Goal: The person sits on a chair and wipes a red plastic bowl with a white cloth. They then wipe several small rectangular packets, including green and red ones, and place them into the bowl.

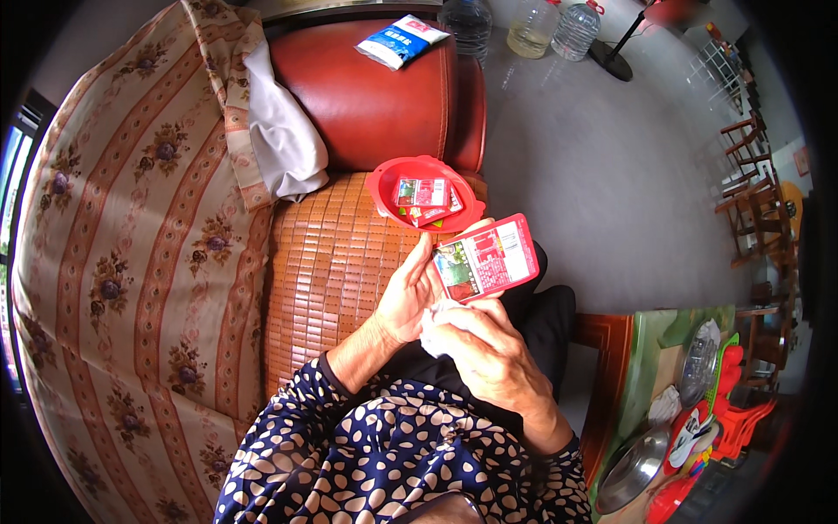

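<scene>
My left hand [408, 293] grips a flat red rectangular pack [491, 260] with a printed, pictured label and rounded corners. The pack is tilted, its label facing up, above my lap. My right hand [489, 349] is closed around a crumpled white tissue or cloth [436, 334], close to the pack's lower edge; whether the tissue touches the pack I cannot tell. Just beyond my left hand, a red plastic basin [376, 184] rests on the seat. Inside it lie a similar labelled red pack [422, 192] and other small red and yellow packets, partly covered.
The seat has a brown woven mat [323, 262]; a blue-and-white bag [401, 42] lies on the red leather armrest [358, 105]. Floral fabric [131, 288] drapes the left side. A table at right holds a metal bowl [633, 472]. Large bottles [577, 33] stand on the far floor.
</scene>
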A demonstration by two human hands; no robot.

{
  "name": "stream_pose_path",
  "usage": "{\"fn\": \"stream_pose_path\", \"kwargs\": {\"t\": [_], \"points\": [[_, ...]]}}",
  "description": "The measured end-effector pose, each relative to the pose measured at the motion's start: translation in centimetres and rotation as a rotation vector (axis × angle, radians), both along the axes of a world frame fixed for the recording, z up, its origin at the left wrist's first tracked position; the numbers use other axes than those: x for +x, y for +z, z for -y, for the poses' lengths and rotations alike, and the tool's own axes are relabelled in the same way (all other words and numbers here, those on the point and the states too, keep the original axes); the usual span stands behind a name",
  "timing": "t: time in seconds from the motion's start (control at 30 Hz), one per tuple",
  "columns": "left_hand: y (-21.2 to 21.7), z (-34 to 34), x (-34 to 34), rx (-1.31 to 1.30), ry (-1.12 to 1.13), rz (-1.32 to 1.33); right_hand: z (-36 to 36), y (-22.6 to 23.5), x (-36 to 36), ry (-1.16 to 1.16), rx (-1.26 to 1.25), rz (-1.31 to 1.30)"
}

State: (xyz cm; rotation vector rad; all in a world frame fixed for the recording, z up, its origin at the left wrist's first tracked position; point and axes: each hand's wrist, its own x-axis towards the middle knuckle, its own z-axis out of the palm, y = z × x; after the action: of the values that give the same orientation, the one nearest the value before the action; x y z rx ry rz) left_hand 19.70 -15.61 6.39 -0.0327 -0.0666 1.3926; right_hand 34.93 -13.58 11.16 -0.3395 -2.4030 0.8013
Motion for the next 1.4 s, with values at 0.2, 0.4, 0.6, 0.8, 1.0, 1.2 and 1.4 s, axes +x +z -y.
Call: {"fn": "stream_pose_path", "kwargs": {"t": [0.2,0.4,0.6,0.8,1.0,1.2,1.4], "points": [[1.2,-1.2,0.1,0.241,-0.019,0.006,-0.5,2.8,1.7,-0.321,0.116,-0.135],[1.8,-1.5,1.0,0.205,-0.026,0.008,-0.9,1.0,1.1,-0.516,0.326,-0.100],[1.7,-1.6,1.1,0.247,-0.042,0.040,-0.3,1.1,0.9,-0.472,0.297,-0.071],[1.3,-1.5,1.0,0.191,-0.043,-0.049,0.6,0.7,0.6,-0.354,0.187,-0.047],[0.9,-1.6,1.0,0.218,-0.080,0.050,0.5,1.9,1.1,-0.371,0.137,-0.161],[1.7,-1.6,1.5,0.177,-0.060,-0.109,-2.5,2.1,0.9,-0.658,0.318,-0.129],[1.2,-1.6,1.4,0.195,-0.046,-0.104,-2.9,1.0,0.1,-0.618,0.280,-0.082]]}}
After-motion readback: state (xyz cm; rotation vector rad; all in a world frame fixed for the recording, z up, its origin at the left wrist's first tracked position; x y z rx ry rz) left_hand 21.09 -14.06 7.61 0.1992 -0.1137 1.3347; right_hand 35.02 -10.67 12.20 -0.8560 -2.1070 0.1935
